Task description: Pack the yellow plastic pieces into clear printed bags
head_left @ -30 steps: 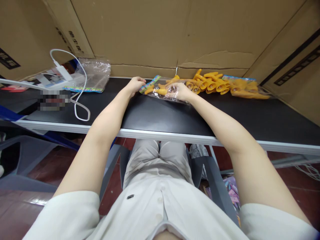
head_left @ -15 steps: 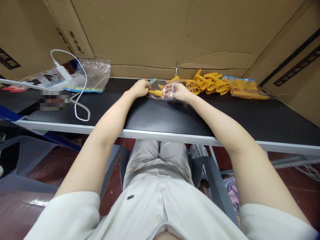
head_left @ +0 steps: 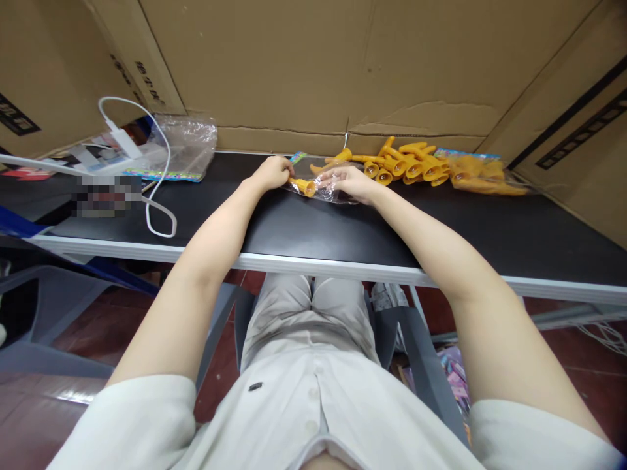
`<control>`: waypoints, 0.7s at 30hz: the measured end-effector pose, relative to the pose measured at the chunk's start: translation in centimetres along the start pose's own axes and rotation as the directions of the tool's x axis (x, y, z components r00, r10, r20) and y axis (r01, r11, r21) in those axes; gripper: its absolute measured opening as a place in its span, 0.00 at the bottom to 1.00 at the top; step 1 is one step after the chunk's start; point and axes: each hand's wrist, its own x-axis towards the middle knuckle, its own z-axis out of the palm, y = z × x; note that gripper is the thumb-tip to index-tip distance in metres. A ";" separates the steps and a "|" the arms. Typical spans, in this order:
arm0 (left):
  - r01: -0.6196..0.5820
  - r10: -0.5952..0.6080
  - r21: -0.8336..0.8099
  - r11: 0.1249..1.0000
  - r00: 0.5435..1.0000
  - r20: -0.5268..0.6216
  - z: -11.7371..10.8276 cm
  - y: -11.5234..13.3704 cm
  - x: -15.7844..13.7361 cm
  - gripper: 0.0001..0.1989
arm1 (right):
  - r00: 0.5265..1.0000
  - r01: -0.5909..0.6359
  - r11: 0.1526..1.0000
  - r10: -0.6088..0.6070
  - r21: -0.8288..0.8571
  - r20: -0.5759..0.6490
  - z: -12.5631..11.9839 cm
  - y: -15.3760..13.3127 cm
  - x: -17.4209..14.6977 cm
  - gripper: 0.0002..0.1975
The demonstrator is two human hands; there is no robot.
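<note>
My left hand (head_left: 272,173) is closed at the left end of an orange-yellow horn-shaped plastic piece (head_left: 304,187), its fingertips pinching the narrow end. The piece's flared mouth faces toward me. Around it lies a clear plastic bag (head_left: 337,196) with a bright patterned strip at its upper left. My right hand (head_left: 356,183) has its fingers bent onto the bag, gripping the film just right of the flared mouth. Behind my hands another orange-yellow piece (head_left: 344,155) lies with its wide end to the right; whether it is inside the bag I cannot tell.
A pile of similar orange-yellow pieces (head_left: 411,166) lies to the right, beside a filled clear bag (head_left: 482,176). To the left are an unfilled clear bag (head_left: 191,147) and a white cable (head_left: 169,153). Cardboard (head_left: 294,65) walls the back of the black table (head_left: 313,228).
The flared end of the orange-yellow piece has turned toward me and now shows, with my right fingers off it and on the bag film. My left hand has hardly moved.
</note>
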 end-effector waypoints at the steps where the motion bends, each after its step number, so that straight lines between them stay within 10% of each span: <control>1: 0.014 -0.014 0.007 1.000 1.000 0.005 -0.1 0.2 -0.2 0.22 | 1.000 0.000 1.000 0.000 0.011 0.021 0.0 0.1 0.1 0.13; 9: 0.237 -0.237 0.166 0.957 0.971 -0.025 -1.3 1.7 -1.3 0.20 | 0.994 0.077 0.996 -0.080 -0.049 -0.069 -0.5 -0.6 -0.1 0.13; 15: 0.453 -0.440 0.226 0.863 0.892 -0.105 -2.1 0.1 -1.4 0.25 | 0.934 0.109 0.982 -0.155 -0.157 -0.321 -3.0 -0.2 1.4 0.10; 21: 0.587 -0.569 0.183 0.788 0.809 -0.147 -2.8 -1.0 -1.9 0.28 | 0.925 0.085 0.890 -0.238 -0.449 -0.297 -4.5 1.1 3.4 0.16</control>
